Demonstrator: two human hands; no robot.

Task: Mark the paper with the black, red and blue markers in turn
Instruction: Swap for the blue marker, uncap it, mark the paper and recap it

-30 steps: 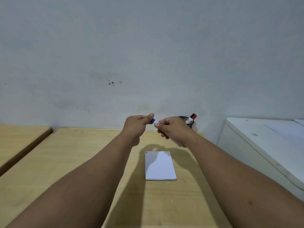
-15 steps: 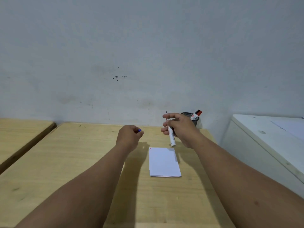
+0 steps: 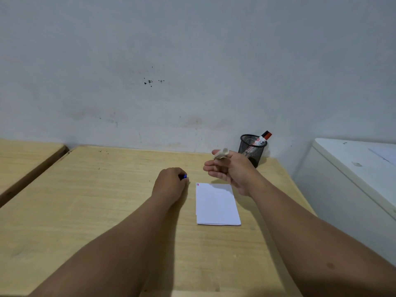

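A white paper [image 3: 216, 203] lies on the wooden table [image 3: 85, 200], with small red and dark marks at its top left corner. My left hand [image 3: 170, 183] rests on the table just left of the paper, closed around a blue marker cap [image 3: 184, 176]. My right hand [image 3: 232, 169] hovers above the paper's far edge and holds the white marker body [image 3: 221, 154], blurred by motion. A red-capped marker [image 3: 264, 138] stands in a black mesh pen cup [image 3: 251, 150] behind the right hand.
A white cabinet top [image 3: 353, 166] stands to the right of the table. A second wooden surface [image 3: 23, 159] lies at the far left across a gap. The grey wall runs along the table's back edge.
My hands pulled the blue cap off the marker and moved apart. The left hand dropped to the table with the cap; the right hand turned the marker in its fingers.
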